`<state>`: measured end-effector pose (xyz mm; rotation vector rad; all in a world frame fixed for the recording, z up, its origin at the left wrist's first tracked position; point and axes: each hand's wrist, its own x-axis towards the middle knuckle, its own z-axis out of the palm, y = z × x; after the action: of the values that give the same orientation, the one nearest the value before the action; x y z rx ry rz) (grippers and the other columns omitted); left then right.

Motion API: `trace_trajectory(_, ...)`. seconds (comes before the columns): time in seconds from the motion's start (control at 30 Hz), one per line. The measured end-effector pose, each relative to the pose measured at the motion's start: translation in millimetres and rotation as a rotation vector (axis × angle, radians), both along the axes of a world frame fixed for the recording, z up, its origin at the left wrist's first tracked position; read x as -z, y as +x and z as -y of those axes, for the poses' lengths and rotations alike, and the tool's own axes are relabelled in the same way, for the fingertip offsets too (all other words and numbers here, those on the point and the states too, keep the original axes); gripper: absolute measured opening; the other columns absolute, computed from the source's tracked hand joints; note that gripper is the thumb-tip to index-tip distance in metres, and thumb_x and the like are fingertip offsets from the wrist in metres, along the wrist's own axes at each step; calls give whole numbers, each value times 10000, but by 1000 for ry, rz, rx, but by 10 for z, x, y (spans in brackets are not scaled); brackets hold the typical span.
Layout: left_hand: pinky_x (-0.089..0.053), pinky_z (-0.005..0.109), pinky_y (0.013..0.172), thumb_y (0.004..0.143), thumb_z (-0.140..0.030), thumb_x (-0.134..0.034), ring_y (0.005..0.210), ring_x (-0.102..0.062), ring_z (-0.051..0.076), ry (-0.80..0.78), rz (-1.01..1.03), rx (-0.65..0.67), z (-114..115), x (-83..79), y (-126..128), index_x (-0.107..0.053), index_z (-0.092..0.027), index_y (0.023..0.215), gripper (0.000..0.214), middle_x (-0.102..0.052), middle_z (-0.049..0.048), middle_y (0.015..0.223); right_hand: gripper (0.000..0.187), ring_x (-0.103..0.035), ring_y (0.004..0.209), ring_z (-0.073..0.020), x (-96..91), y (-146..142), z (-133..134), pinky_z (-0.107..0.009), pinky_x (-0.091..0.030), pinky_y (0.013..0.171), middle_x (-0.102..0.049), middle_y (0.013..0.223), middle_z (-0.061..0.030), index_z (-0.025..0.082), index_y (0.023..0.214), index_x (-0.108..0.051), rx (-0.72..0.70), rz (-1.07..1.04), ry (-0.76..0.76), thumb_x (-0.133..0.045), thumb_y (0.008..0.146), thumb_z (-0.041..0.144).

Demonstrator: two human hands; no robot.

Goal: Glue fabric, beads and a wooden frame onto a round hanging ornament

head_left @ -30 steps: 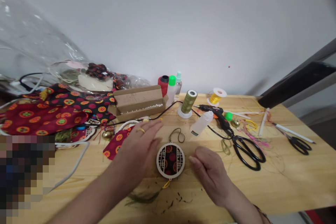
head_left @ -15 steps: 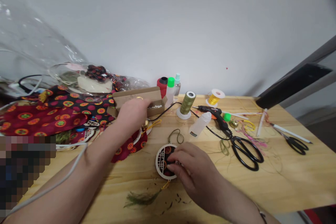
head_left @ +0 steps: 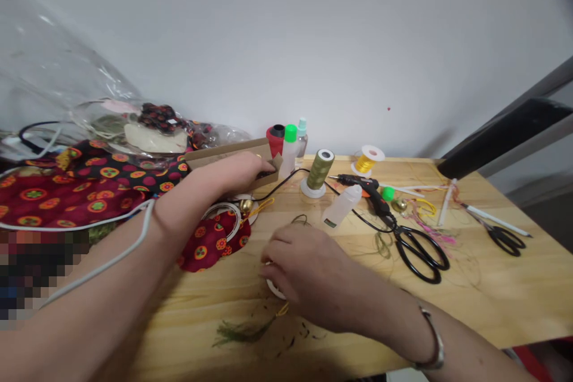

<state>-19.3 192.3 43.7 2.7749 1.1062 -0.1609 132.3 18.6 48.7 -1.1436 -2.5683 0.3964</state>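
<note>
At far left, the left hand is reaching into the cardboard box; whether its fingers are grasping anything, I cannot tell. Nearer, the round pendant is lying under the right hand, whose bent fingers are covering it, grip unclear.

Table: smooth wood, low sheen. Ten o'clock in view: bag, clear crinkled plastic, glossy. Nine: cloth, matt. Just left of centre: box, matt cardboard. Five: bracelet, shiny metal.
</note>
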Motion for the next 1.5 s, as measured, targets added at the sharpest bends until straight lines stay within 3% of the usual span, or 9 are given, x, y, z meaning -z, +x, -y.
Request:
trace_trajectory(0.1, -414, 278, 722, 778, -182, -508, 818, -637, 202, -28, -26, 55, -40, 11, 13, -687, -253, 1064, 345, -720, 64, 1000, 163, -566, 726, -154, -11, 185, 104, -270, -430, 658, -634, 749, -36, 166, 778, -632, 57, -35, -197, -523, 898, 186)
trace_trajectory(0.2, -408, 291, 760, 779, -157, -493, 851, -629, 211, -27, -36, 80, -48, 3, 44, -708, -216, 1009, 320, -710, 84, 1005, 160, -565, 714, -135, 63, 321, 178, -248, -425, 652, -641, 765, -25, 177, 790, -650, 141, -99, -290, -529, 896, 172)
trace_trajectory(0.33, -407, 304, 788, 750, -96, -480, 879, -624, 218, -15, -54, 85, -49, -15, 70, -718, -178, 943, 317, -706, 100, 980, 165, -556, 726, -138, 164, 377, 250, -246, -417, 646, -642, 765, -27, 170, 772, -644, 181, -111, -326, -536, 896, 179)
trace_trajectory(0.57, -417, 265, 723, 771, -159, -441, 747, -612, 159, -31, -86, 75, -83, 21, 37, -723, -143, 867, 298, -697, 38, 811, 176, -560, 717, -136, 177, 361, 281, -242, -420, 638, -639, 750, -24, 172, 757, -642, 178, -170, -320, -532, 895, 164)
trace_trajectory(0.8, -416, 312, 681, 729, -114, -480, 741, -626, 216, 5, -111, 28, -24, -11, 61, -723, -170, 796, 258, -707, 96, 803, 181, -560, 714, -130, 234, 361, 296, -241, -424, 644, -641, 753, -17, 181, 761, -648, 183, -213, -318, -529, 896, 161)
trace_trajectory(1.0, -427, 304, 728, 867, -205, -379, 853, -638, 226, 125, -89, -107, 197, -14, -52, -645, -164, 1051, 326, -704, 113, 949, 179, -565, 736, -139, 249, 388, 309, -251, -429, 667, -634, 760, -22, 174, 782, -647, 208, -213, -347, -520, 908, 187)
trace_trajectory(1.1, -440, 341, 689, 878, -291, -394, 819, -646, 274, 212, -90, -209, 404, 64, -181, -624, -126, 1037, 325, -694, 149, 875, 173, -562, 745, -137, 273, 399, 295, -249, -424, 672, -632, 769, -17, 178, 789, -646, 209, -217, -342, -520, 908, 194)
trace_trajectory(1.3, -443, 334, 647, 893, -198, -347, 844, -646, 274, 319, -43, -318, 640, 274, -349, -648, -165, 951, 308, -676, 142, 884, 164, -560, 742, -122, 319, 338, 259, -228, -418, 668, -629, 769, -7, 179, 757, -625, 209, -306, -339, -534, 892, 166)
trace_trajectory(1.5, -447, 306, 627, 896, -193, -376, 879, -631, 247, 410, 67, -337, 735, 243, -357, -658, -203, 972, 292, -666, 106, 962, 235, -556, 699, -121, 339, 222, 240, -237, -417, 660, -622, 713, -9, 174, 738, -640, 274, -493, -359, -485, 913, 184)
